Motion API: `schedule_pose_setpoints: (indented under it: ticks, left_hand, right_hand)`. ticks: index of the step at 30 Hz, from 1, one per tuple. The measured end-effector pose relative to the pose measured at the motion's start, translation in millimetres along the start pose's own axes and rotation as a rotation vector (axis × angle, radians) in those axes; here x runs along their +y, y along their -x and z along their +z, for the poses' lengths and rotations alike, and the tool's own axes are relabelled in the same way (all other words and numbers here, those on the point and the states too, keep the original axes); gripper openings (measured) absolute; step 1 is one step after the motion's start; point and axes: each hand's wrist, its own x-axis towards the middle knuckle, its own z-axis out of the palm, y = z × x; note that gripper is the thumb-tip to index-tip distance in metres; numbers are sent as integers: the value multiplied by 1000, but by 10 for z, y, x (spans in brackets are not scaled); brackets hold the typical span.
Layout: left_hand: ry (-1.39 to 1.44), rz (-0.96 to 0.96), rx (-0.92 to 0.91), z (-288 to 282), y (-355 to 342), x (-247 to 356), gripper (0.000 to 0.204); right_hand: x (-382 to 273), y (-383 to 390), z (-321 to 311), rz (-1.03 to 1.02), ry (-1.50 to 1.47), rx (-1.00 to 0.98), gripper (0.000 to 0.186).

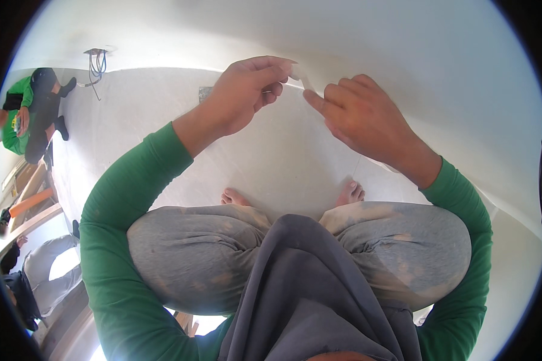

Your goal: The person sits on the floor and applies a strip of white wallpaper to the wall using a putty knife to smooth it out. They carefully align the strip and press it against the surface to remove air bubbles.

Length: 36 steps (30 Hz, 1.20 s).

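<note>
While the person squats barefoot facing the white wall [403,42], the left hand [247,96] has its fingers pinched on the end of a thin pale strip, looks like tape [300,75], held right up against the wall just above the floor [283,162]. The right hand [358,114] isn't gripping anything; it's half curled, with the index fingertip touching the strip beside the pinch. My guess at the risk: a strip that thin could fold onto itself or go on crooked if the pinch slips. Another person in green [24,108] crouches well off to the left.
</note>
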Motion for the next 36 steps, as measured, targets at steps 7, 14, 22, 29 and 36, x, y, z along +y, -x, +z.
schedule_pose_setpoints:
  ticks: [7,14,22,29,36]
  left_hand:
    - [34,-24,-28,-22,-3,-76,26]
    - [109,-6,-76,27,-19,-103,27]
    - [143,-32,-62,-24,4,-119,30]
    - [-7,24,-111,87,53,46,34]
    - [-161,68,-153,95,93,127,35]
  right_hand:
    - [-16,27,74,-185,-54,43,38]
    - [-78,33,164,-351,-142,81,30]
    - [-51,35,13,-403,-366,-57,32]
    - [-36,-39,-24,576,-854,232,41]
    - [15,16,222,801,-1473,130,32]
